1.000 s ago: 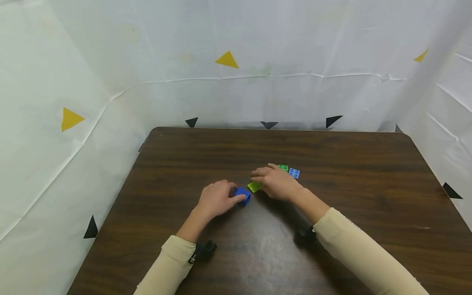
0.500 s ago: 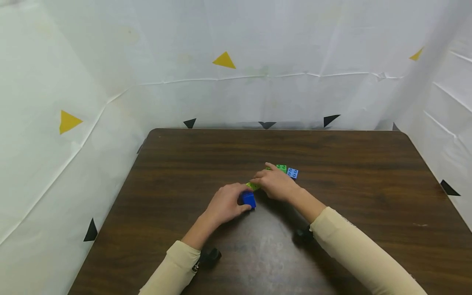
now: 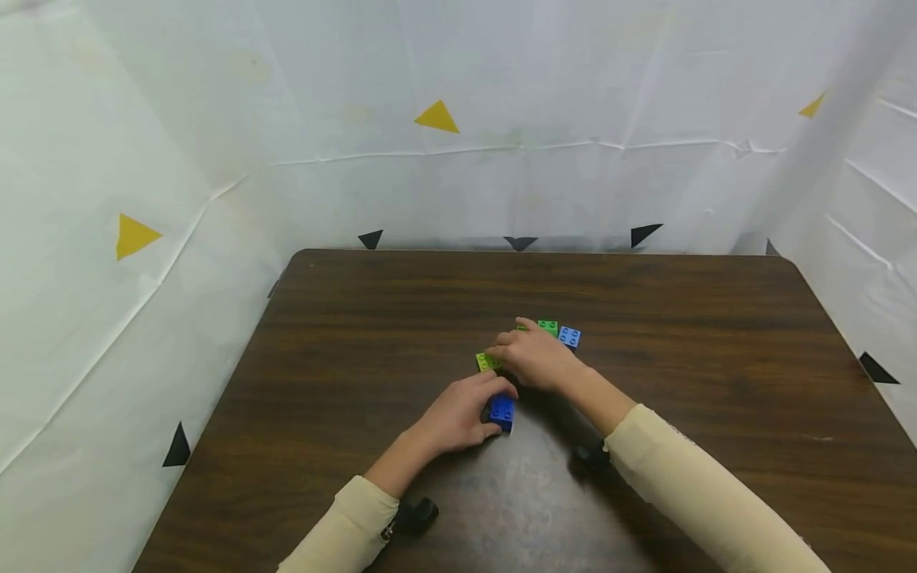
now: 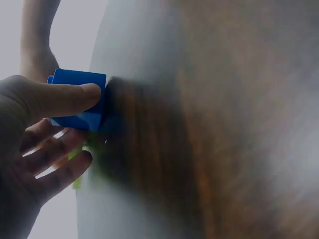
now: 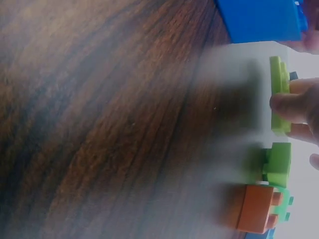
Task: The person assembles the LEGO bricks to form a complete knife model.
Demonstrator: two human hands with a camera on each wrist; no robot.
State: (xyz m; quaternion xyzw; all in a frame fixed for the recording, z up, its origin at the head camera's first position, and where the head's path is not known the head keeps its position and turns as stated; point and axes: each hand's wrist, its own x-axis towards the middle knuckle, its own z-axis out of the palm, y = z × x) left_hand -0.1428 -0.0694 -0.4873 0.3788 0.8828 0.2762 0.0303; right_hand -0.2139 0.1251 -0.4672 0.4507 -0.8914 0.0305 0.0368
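Observation:
Near the table's middle, my left hand (image 3: pixel 466 412) pinches a dark blue toy building brick (image 3: pixel 501 412) between thumb and fingers. In the left wrist view the thumb lies across the side of this blue brick (image 4: pixel 75 121). Just beyond it, my right hand (image 3: pixel 537 358) pinches a thin lime-green building brick (image 3: pixel 485 362). The right wrist view shows that lime-green brick (image 5: pixel 277 74) with the thumb on its near face, and the blue brick (image 5: pixel 261 20) close by at the top.
Past the right hand sit a green brick (image 3: pixel 548 326) and a light blue brick (image 3: pixel 570 336). In the right wrist view an orange brick (image 5: pixel 255 209) and another green brick (image 5: pixel 279 164) stand beside them. White sheeting (image 3: pixel 458 191) surrounds the dark wooden table (image 3: pixel 680 318).
My left hand has moved right and nearer to me with the blue brick, which has turned so its studs show. The right hand has hardly moved and keeps its pinch.

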